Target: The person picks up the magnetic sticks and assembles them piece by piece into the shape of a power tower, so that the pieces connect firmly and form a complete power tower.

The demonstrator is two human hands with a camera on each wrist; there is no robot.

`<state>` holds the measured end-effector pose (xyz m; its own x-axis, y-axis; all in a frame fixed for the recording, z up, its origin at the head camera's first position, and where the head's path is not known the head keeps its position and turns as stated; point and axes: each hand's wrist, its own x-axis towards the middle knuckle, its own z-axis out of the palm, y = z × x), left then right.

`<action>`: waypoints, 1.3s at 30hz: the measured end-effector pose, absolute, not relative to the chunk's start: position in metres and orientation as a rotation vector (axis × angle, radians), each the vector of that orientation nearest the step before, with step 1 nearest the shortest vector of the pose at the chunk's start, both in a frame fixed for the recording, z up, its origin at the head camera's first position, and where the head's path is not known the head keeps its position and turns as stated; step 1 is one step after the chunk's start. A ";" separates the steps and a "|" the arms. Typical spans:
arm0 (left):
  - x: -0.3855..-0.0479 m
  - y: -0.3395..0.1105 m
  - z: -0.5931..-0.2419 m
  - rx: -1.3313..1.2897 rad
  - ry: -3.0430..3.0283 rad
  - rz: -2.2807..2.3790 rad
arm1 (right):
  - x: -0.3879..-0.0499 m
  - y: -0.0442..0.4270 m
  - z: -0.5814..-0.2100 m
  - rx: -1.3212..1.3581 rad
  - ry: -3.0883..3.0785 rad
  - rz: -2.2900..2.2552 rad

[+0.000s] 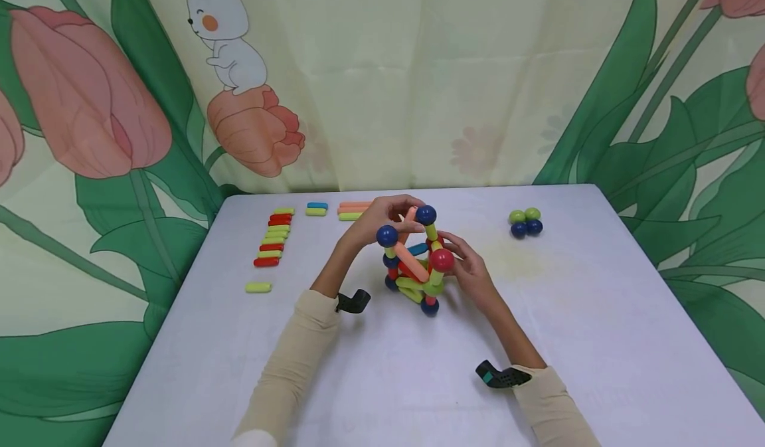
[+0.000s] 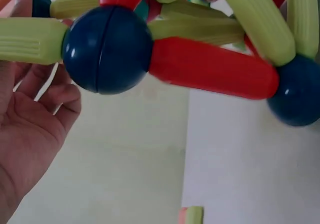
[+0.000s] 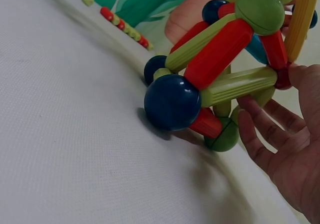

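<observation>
A structure of coloured rods and balls stands on the table, with a red ball point(image 1: 441, 260) and blue balls point(image 1: 426, 215) at its upper corners. My left hand point(image 1: 382, 220) pinches an orange rod point(image 1: 410, 220) at the top back; in the left wrist view that hand point(image 2: 32, 119) is behind a blue ball point(image 2: 107, 49). On the right side, my right hand point(image 1: 472, 275) holds the structure. The right wrist view shows this hand's point(image 3: 287, 144) thumb at a dark red ball point(image 3: 283, 78) and its fingers by a green rod point(image 3: 242, 86).
A column of green and red rods point(image 1: 274, 240) lies at the left, with a single green rod point(image 1: 258, 287) below it. Blue and green rods point(image 1: 316, 212) and orange rods point(image 1: 355, 204) lie at the back. Green and blue balls point(image 1: 533, 227) sit together at the right.
</observation>
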<state>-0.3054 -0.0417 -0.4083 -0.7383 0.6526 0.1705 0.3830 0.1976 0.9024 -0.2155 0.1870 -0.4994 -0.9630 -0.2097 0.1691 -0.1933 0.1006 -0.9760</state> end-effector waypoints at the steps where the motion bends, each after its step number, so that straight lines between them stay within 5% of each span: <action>1: -0.306 -0.041 -0.406 1.015 2.270 1.523 | -0.216 0.187 -0.500 -0.429 2.325 -2.052; 21: -0.313 -0.028 -0.384 1.407 2.346 1.257 | -0.214 0.184 -0.499 -0.378 2.310 -2.040; 39: -0.319 -0.013 -0.390 1.502 2.298 1.293 | -0.215 0.184 -0.501 -0.381 2.317 -2.027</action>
<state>-0.3188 -0.0133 -0.3896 -0.5057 0.7932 0.3394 0.7017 0.1493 0.6966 -0.2146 0.1835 -0.5015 -0.9691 -0.2095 0.1304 -0.1571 0.1163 -0.9807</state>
